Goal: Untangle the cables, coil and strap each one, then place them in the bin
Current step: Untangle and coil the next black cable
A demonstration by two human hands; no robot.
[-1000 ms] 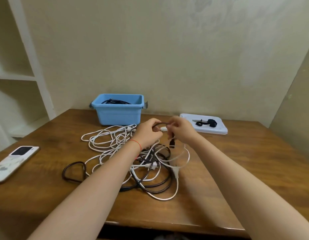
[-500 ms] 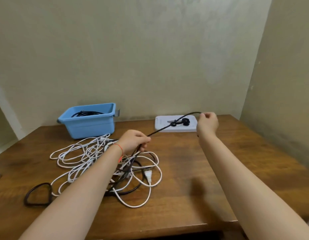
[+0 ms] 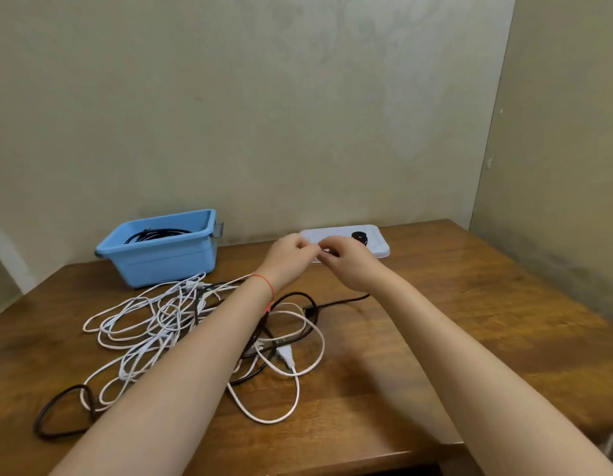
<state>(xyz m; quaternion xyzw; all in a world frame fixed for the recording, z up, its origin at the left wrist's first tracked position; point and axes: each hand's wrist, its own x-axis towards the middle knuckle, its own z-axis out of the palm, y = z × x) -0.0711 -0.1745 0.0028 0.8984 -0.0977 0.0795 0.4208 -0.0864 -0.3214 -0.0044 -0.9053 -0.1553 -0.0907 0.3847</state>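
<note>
A tangle of white cables point(image 3: 160, 321) and black cables point(image 3: 298, 298) lies on the wooden table point(image 3: 470, 321). One black cable end point(image 3: 346, 299) lies loose, stretched toward the right. The blue bin point(image 3: 160, 262) at the back left holds a coiled black cable point(image 3: 157, 234). My left hand point(image 3: 291, 254) and my right hand point(image 3: 349, 266) meet above the near edge of a white tray point(image 3: 379, 247). Both pinch a small black strap point(image 3: 328, 250) between their fingertips. Most of that strap is hidden by the fingers. A second black strap point(image 3: 360, 237) lies on the tray.
A dark cable loop point(image 3: 62, 412) lies near the table's front left edge. Walls close in behind the table and along its right side. A white shelf edge point(image 3: 2, 255) shows at the far left.
The black cable that both hands held stretched out now lies on the table. Both hands have come together at the white tray and pinch a strap.
</note>
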